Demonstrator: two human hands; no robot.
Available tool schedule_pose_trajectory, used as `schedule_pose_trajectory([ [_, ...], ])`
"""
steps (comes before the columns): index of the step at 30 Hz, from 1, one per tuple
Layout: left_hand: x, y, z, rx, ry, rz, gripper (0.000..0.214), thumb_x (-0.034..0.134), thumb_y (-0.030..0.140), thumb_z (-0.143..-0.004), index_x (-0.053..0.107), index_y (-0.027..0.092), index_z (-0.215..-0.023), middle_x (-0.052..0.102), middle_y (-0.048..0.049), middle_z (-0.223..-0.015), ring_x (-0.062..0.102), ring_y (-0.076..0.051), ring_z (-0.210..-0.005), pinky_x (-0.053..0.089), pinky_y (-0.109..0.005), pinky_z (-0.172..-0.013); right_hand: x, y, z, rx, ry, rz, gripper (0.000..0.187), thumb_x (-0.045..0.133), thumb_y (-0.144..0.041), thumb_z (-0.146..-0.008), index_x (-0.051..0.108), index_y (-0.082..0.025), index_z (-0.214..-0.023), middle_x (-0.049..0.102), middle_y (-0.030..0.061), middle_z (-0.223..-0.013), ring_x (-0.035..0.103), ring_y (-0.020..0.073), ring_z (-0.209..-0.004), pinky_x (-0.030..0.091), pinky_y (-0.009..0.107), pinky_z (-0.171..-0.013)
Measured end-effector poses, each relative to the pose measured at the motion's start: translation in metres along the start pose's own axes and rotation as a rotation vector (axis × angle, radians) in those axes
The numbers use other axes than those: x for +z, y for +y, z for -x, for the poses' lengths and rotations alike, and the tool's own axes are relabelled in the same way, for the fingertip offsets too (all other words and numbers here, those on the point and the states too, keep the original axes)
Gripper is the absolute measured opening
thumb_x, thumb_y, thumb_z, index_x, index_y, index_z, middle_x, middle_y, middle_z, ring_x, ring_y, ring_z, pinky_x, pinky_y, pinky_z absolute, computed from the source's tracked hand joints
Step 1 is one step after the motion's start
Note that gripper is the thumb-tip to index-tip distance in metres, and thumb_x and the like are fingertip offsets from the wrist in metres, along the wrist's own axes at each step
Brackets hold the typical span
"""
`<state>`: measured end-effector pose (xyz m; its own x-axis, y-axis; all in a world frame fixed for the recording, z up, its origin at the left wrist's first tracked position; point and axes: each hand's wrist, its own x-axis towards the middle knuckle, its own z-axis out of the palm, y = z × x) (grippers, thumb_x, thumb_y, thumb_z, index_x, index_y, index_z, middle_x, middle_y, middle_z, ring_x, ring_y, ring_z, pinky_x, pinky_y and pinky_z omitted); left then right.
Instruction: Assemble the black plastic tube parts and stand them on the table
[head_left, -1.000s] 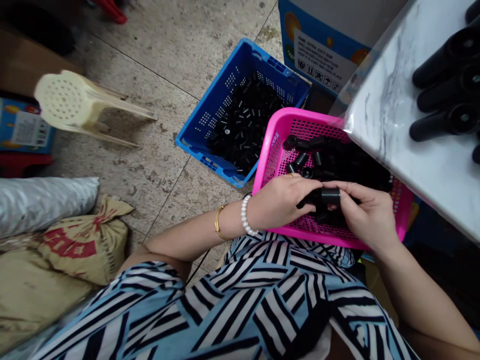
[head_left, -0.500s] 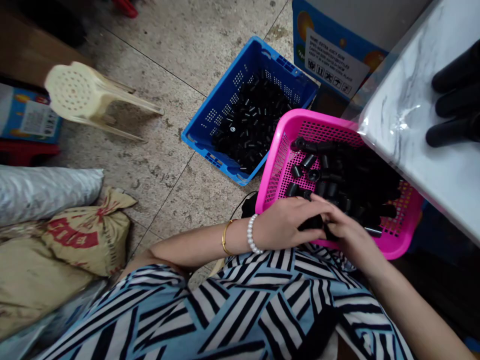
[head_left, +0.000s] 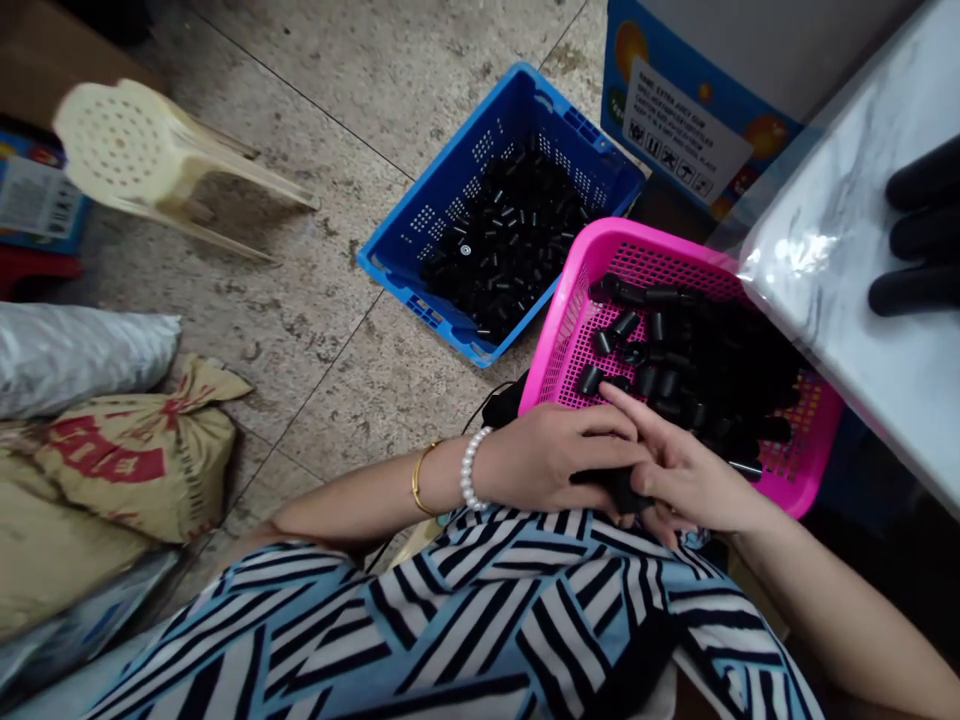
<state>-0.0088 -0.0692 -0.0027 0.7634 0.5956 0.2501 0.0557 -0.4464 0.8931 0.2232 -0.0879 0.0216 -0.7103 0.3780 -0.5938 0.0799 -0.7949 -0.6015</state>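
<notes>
Over the near rim of the pink basket [head_left: 555,335], my left hand [head_left: 559,458] and my right hand [head_left: 694,480] meet close to my body. Between them is a dark black piece [head_left: 628,488], mostly covered by fingers, so its full shape is hidden. My left fingers curl over it from the left, while my right thumb presses on it from the right. My right index finger stretches out toward a short black cylinder [head_left: 590,380] lying in the basket. Many similar black tube-like pieces [head_left: 664,385] fill the basket.
A blue crate [head_left: 409,325] with more black pieces stands beyond the basket. At right, a marble-patterned table [head_left: 832,270] carries long black tubes [head_left: 919,290]. A printed carton [head_left: 686,130] stands behind. At left are a cream plastic stool [head_left: 124,145] and tied sacks [head_left: 142,450].
Both hands have drawn slightly nearer to my body with the black piece between them. My right index finger now points out more over the basket. The view has shifted a little.
</notes>
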Motion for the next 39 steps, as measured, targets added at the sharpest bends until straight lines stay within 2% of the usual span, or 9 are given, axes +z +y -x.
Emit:
schedule_pose_trajectory([
  [2,-0.003,0.003,0.003,-0.086,0.105,0.021,0.037,0.075,0.035,-0.089,0.066,0.015,-0.118,0.072,-0.0104,-0.112,0.071,-0.018,-0.103,0.059,-0.027,-0.092,-0.01,-0.013,-0.011,-0.08,0.057,0.246,0.081,0.054,-0.06,-0.098,0.016,-0.031,-0.164,0.068,-0.002,-0.073,0.06,0.0123,-0.045,0.045,0.022,-0.042],
  [6,-0.009,0.01,0.004,-0.286,0.255,0.068,0.034,0.079,0.028,-0.086,0.068,0.018,-0.116,0.077,-0.0017,-0.098,0.072,-0.012,-0.085,0.057,-0.021,-0.083,-0.039,-0.036,-0.051,-0.483,0.625,1.158,0.044,0.051,-0.039,-0.102,0.058,-0.024,-0.143,0.073,0.0083,-0.1,0.065,0.0232,-0.091,0.053,0.038,-0.081],
  [11,-0.007,0.008,0.002,-0.276,0.307,0.053,0.036,0.076,0.02,-0.086,0.069,0.02,-0.121,0.078,-0.0027,-0.107,0.075,-0.013,-0.092,0.058,-0.023,-0.088,-0.059,-0.035,-0.102,-0.417,0.456,1.902,0.032,0.045,-0.018,-0.1,0.072,-0.017,-0.117,0.072,0.0142,-0.104,0.057,0.03,-0.105,0.044,0.046,-0.093],
  [14,-0.006,0.007,0.0,-0.303,0.296,0.027,0.034,0.075,0.022,-0.088,0.069,0.019,-0.121,0.079,-0.0013,-0.102,0.074,-0.011,-0.086,0.057,-0.021,-0.082,-0.061,-0.027,-0.097,-0.509,0.508,1.731,0.033,0.048,-0.019,-0.098,0.069,-0.017,-0.124,0.073,0.0131,-0.111,0.06,0.0284,-0.104,0.046,0.046,-0.097],
  [19,-0.002,0.005,-0.006,-0.253,0.236,0.027,0.035,0.067,0.024,-0.095,0.066,0.018,-0.129,0.077,-0.0052,-0.114,0.073,-0.012,-0.093,0.058,-0.023,-0.087,-0.043,-0.018,-0.031,-0.639,0.835,0.868,0.032,0.055,-0.02,-0.094,0.074,-0.028,-0.119,0.069,0.007,-0.116,0.065,0.0227,-0.105,0.054,0.039,-0.089],
  [25,0.008,0.004,-0.017,-0.182,0.073,-0.094,0.038,0.052,0.02,-0.1,0.064,0.023,-0.136,0.075,-0.0029,-0.099,0.069,-0.011,-0.085,0.056,-0.021,-0.078,-0.013,0.019,0.022,-0.261,0.555,0.009,0.03,0.065,-0.033,-0.093,0.071,-0.028,-0.122,0.069,0.0042,-0.093,0.053,0.009,-0.053,0.044,0.026,-0.048],
  [28,0.012,0.007,-0.022,-0.166,-0.059,-0.263,0.044,0.053,0.018,-0.098,0.062,0.031,-0.139,0.074,-0.0015,-0.102,0.068,-0.011,-0.086,0.056,-0.021,-0.076,-0.004,0.036,0.026,-0.146,0.416,-0.082,0.057,0.067,-0.034,-0.093,0.051,-0.032,-0.148,0.069,0.0022,-0.08,0.057,0.0123,-0.05,0.045,0.024,-0.044],
  [34,0.015,0.011,-0.025,-0.253,-0.242,-0.477,0.06,0.055,0.038,-0.101,0.036,0.031,-0.158,0.071,0.0005,-0.088,0.065,-0.014,-0.071,0.051,-0.023,-0.061,0.003,0.045,0.015,-0.237,0.533,-0.146,0.048,0.077,-0.023,-0.082,0.061,-0.03,-0.126,0.068,-0.0016,-0.08,0.057,0.0102,-0.051,0.046,0.02,-0.041],
  [39,0.015,0.007,-0.022,-0.289,-0.082,-0.353,0.043,0.057,0.045,-0.101,0.058,0.023,-0.138,0.072,-0.0034,-0.102,0.069,-0.016,-0.088,0.056,-0.026,-0.078,0.007,0.035,0.01,-0.343,0.736,0.059,0.05,0.077,-0.018,-0.081,0.065,-0.029,-0.128,0.068,0.0045,-0.11,0.069,0.0145,-0.082,0.058,0.022,-0.061],
])
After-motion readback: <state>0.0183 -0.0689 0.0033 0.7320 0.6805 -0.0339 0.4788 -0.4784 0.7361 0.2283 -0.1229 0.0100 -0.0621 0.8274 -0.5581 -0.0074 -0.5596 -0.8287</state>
